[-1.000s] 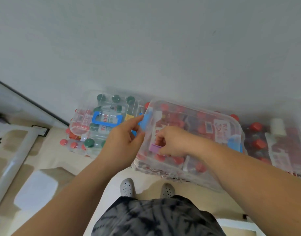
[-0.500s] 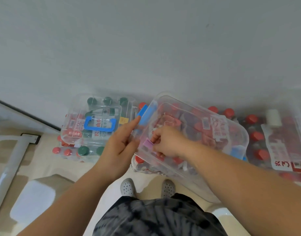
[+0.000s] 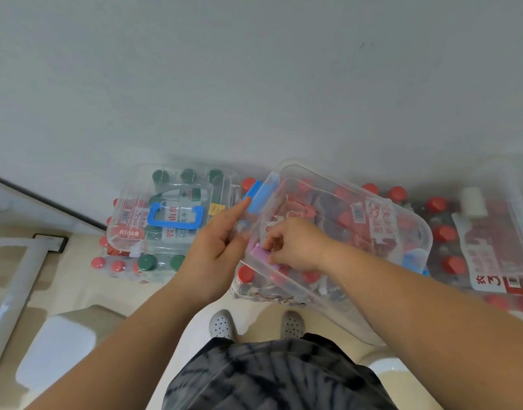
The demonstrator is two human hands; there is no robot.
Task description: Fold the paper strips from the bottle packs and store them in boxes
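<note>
A clear plastic box [image 3: 417, 229] with blue latches [image 3: 258, 193] is tilted up above the red-capped bottle packs [image 3: 445, 233]. Red and white paper strips [image 3: 375, 223] lie inside it. My left hand [image 3: 214, 250] grips the box's left end, its index finger stretched toward the blue latch. My right hand [image 3: 295, 245] reaches inside at the near rim and pinches a small pink folded piece [image 3: 259, 253] against the wall.
The box's clear lid with a blue handle [image 3: 174, 218] lies on a pack of green-capped bottles [image 3: 148, 261] at the left. Another clear box [image 3: 496, 232] sits on the packs at the right. A white frame [image 3: 9, 291] stands far left; my feet are below.
The box has been lifted and tilted further toward me. My right hand has stayed at the near rim with the pink piece, and my left hand has kept hold of the left end.
</note>
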